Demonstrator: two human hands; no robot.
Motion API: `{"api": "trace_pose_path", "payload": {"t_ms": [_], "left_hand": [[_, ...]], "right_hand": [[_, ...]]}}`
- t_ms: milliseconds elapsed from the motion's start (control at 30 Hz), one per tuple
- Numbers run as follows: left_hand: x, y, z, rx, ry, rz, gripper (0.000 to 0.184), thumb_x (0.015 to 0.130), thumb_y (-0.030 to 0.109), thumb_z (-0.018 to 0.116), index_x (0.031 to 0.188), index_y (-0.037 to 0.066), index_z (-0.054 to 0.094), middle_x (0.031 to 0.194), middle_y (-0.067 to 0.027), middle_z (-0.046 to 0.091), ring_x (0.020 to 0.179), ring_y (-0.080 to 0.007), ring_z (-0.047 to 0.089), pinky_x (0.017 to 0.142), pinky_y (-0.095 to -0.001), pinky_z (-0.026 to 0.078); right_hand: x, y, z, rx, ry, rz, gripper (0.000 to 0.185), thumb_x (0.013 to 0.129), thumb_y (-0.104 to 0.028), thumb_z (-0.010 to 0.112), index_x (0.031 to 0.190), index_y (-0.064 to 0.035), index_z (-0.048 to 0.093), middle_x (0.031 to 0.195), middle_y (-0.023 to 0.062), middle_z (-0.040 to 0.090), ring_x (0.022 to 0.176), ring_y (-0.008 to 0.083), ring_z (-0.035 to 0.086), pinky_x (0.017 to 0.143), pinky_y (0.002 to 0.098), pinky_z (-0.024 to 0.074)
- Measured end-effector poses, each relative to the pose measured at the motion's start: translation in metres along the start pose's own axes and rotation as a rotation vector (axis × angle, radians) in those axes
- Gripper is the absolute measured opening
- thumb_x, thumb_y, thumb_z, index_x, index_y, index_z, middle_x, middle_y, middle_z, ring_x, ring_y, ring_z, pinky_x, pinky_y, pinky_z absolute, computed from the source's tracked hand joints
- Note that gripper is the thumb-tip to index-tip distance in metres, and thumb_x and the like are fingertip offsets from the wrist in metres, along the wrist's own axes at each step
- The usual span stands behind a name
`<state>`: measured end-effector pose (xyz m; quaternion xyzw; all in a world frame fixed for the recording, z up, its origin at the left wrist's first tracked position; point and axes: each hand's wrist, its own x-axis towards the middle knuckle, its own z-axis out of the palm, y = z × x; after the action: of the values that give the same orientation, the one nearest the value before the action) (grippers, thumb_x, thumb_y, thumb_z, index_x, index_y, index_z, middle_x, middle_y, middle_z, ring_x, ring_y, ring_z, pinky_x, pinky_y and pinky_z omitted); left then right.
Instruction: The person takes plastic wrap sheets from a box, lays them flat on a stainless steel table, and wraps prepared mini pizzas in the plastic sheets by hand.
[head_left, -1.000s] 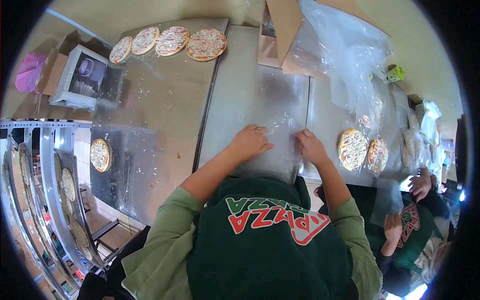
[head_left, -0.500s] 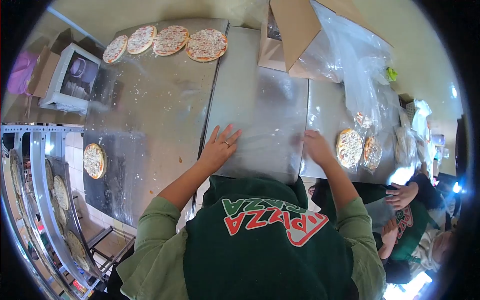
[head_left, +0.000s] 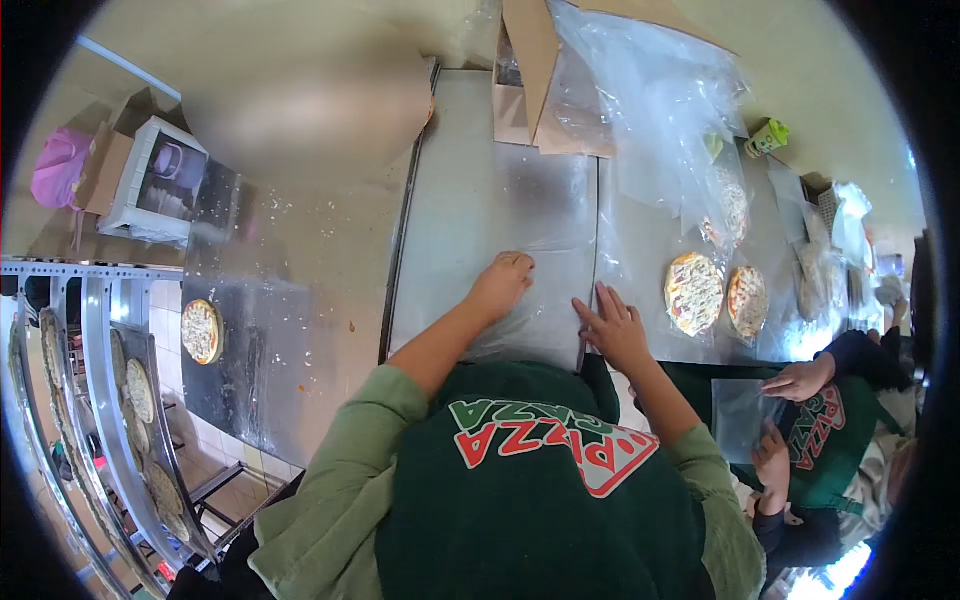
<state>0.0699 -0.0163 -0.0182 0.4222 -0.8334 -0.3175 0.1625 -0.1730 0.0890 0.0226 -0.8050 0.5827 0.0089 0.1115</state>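
A sheet of clear plastic film [head_left: 553, 262] lies on the metal table in front of me, hard to make out against the metal. My left hand [head_left: 501, 287] rests on it with curled fingers that seem to grip it. At the film's right side, my right hand [head_left: 617, 330] lies with its fingers spread, touching the table near a seam. Just right of that hand are a topped pizza [head_left: 694, 293] and a smaller pizza [head_left: 747, 301], both apparently in clear plastic. Another wrapped pizza [head_left: 733, 208] is partly covered by loose plastic.
An open cardboard box [head_left: 513, 115] with plastic bags [head_left: 650, 110] spilling out stands at the back. One pizza [head_left: 202, 331] sits at the left table's edge, beside a rack [head_left: 100, 360] of pizza bases. At right, a co-worker's hands hold a clear plastic piece [head_left: 740, 415].
My left hand has moved right and its fingers have curled. My right hand has moved slightly down, its fingers now spread. A blurred surface now hides the several pizzas at back left.
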Motion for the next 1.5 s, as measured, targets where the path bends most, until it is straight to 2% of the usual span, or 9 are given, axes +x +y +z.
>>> {"api": "trace_pose_path", "payload": {"t_ms": [400, 733, 833, 900, 933, 1033, 1133, 1333, 1500], "left_hand": [[-0.033, -0.011, 0.019, 0.202, 0.106, -0.103, 0.105, 0.06, 0.061, 0.067, 0.141, 0.014, 0.019, 0.147, -0.0191, 0.005, 0.135, -0.0374, 0.006, 0.103, -0.0592, 0.009], [-0.068, 0.022, -0.036, 0.299, -0.297, -0.444, 0.117, 0.054, 0.056, 0.075, 0.143, 0.023, 0.006, 0.147, -0.0183, -0.005, 0.135, -0.0405, -0.003, 0.1, -0.0646, 0.009], [-0.096, -0.014, -0.078, 0.018, 0.415, -0.645, 0.104, 0.06, 0.045, 0.075, 0.141, 0.016, 0.016, 0.146, -0.0212, 0.004, 0.135, -0.0393, 0.003, 0.103, -0.0582, 0.013], [-0.149, -0.087, -0.115, 0.082, 1.143, -0.647, 0.081, 0.069, 0.033, 0.072, 0.133, 0.007, 0.03, 0.138, -0.0236, 0.025, 0.13, -0.038, 0.021, 0.104, -0.0493, 0.021], [-0.182, -0.106, -0.149, 0.218, 1.376, -0.884, 0.062, 0.076, 0.026, 0.065, 0.126, 0.003, 0.037, 0.118, -0.0192, 0.047, 0.108, -0.0305, 0.046, 0.089, -0.0404, 0.039], [-0.318, -0.215, -0.207, -0.546, 2.257, -0.712, 0.036, 0.084, 0.031, 0.053, 0.108, 0.006, 0.048, 0.08, -0.0052, 0.049, 0.062, -0.0159, 0.044, 0.055, -0.0286, 0.039], [-0.41, -0.259, -0.242, -1.098, 2.398, -0.77, 0.076, 0.082, 0.067, 0.035, 0.116, -0.001, 0.045, 0.095, -0.0102, 0.048, 0.084, -0.0226, 0.044, 0.075, -0.0432, 0.038], [-0.429, -0.239, -0.293, -1.676, 2.109, -0.852, 0.111, 0.067, 0.086, 0.018, 0.135, -0.002, 0.027, 0.135, -0.0171, 0.032, 0.126, -0.0282, 0.028, 0.105, -0.0427, 0.018], [-0.412, -0.273, -0.288, -1.641, 1.977, -0.211, 0.119, 0.061, 0.09, 0.011, 0.137, -0.001, 0.022, 0.142, -0.016, 0.025, 0.13, -0.0339, 0.024, 0.106, -0.0503, 0.019]], "right_hand": [[0.036, 0.015, 0.01, 0.3, 0.053, 0.09, 0.048, 0.079, -0.026, 0.058, 0.124, -0.0124, 0.046, 0.127, 0.0134, 0.042, 0.118, 0.0288, 0.041, 0.089, 0.0487, 0.0358], [0.041, 0.043, 0.004, 0.164, -0.142, 0.164, 0.099, 0.057, -0.045, 0.074, 0.14, -0.0208, 0.025, 0.146, 0.0185, 0.013, 0.134, 0.0359, 0.013, 0.097, 0.0628, 0.0206], [0.059, 0.001, -0.039, -0.204, -0.359, 0.287, 0.089, 0.064, -0.039, 0.068, 0.139, -0.0193, 0.026, 0.147, 0.014, 0.014, 0.135, 0.0333, 0.013, 0.1, 0.0654, 0.0087], [0.061, -0.001, -0.033, -0.184, -0.265, 0.226, 0.062, 0.076, -0.027, 0.056, 0.133, -0.0106, 0.037, 0.139, 0.0175, 0.029, 0.128, 0.034, 0.027, 0.102, 0.0557, 0.0195], [0.064, 0.002, -0.028, -0.134, -0.26, 0.217, 0.055, 0.079, -0.022, 0.053, 0.13, -0.007, 0.04, 0.135, 0.0192, 0.035, 0.125, 0.0352, 0.031, 0.102, 0.0505, 0.0242], [0.063, 0.014, -0.004, 0.03, -0.17, 0.147, 0.05, 0.08, -0.016, 0.051, 0.126, 0.0001, 0.041, 0.128, 0.0212, 0.04, 0.118, 0.037, 0.037, 0.1, 0.0417, 0.0304], [0.063, 0.007, -0.001, 0.035, -0.159, 0.171, 0.052, 0.079, -0.012, 0.052, 0.128, 0.002, 0.038, 0.13, 0.0207, 0.036, 0.119, 0.0367, 0.037, 0.1, 0.0426, 0.0302], [0.062, 0.008, 0.001, 0.087, -0.129, 0.164, 0.058, 0.077, -0.012, 0.054, 0.13, 0.0023, 0.033, 0.131, 0.0214, 0.035, 0.121, 0.0371, 0.034, 0.102, 0.0431, 0.0264], [0.064, 0.004, -0.001, 0.122, -0.129, 0.209, 0.06, 0.075, -0.01, 0.054, 0.131, 0.0, 0.033, 0.131, 0.021, 0.035, 0.121, 0.037, 0.034, 0.102, 0.0425, 0.0259]]}}
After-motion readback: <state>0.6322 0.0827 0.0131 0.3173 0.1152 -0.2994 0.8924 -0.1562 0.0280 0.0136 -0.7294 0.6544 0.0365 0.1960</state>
